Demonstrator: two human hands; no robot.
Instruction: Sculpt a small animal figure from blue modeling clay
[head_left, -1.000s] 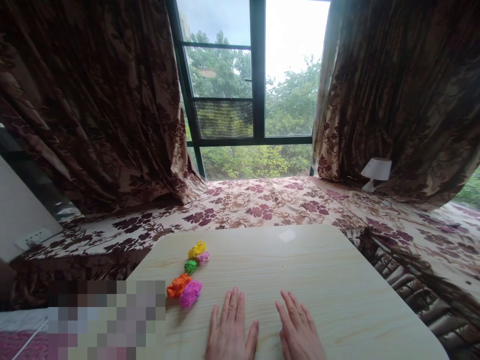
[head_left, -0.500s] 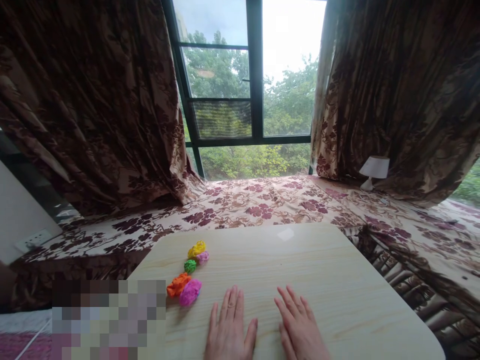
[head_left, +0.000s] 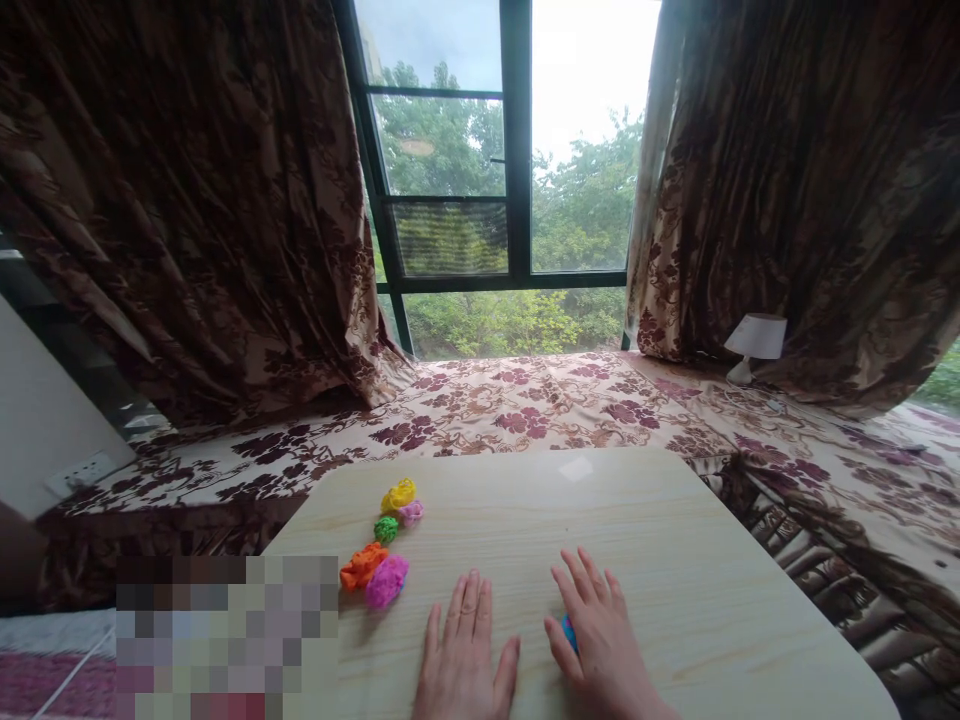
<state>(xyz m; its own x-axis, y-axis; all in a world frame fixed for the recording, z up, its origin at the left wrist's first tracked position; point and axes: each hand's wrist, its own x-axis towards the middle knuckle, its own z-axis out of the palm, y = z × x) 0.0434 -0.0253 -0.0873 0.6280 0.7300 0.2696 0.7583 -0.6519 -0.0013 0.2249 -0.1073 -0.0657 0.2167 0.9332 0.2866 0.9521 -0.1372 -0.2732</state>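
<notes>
My left hand [head_left: 463, 655] lies palm down on the table [head_left: 712, 600], its fingers stretched out and the thumb apart, holding nothing. My right hand [head_left: 596, 635] is also palm down, with its fingers spread. Beneath it, a small blue lump [head_left: 569, 632] shows between thumb and palm; most of it is hidden, and its material is unclear. To the left of my hands lie crumpled, clay-like lumps: an orange one [head_left: 364, 567], a bright pink one [head_left: 387, 582] with a bit of blue at its edge, a green one [head_left: 386, 529], a yellow one [head_left: 398, 496] and a pale pink one [head_left: 411, 513].
Behind the table runs a wide sill with a floral cover [head_left: 517, 400], below the window [head_left: 517, 180]. Dark patterned curtains [head_left: 187, 200] hang on both sides. A small white lamp [head_left: 755, 340] stands at right. A pixelated patch [head_left: 225, 640] covers the lower left.
My right hand has moved slightly forward and its thumb has swung out, so the blue lump under it now shows. My left hand stays flat. The whole view has shifted slightly.
</notes>
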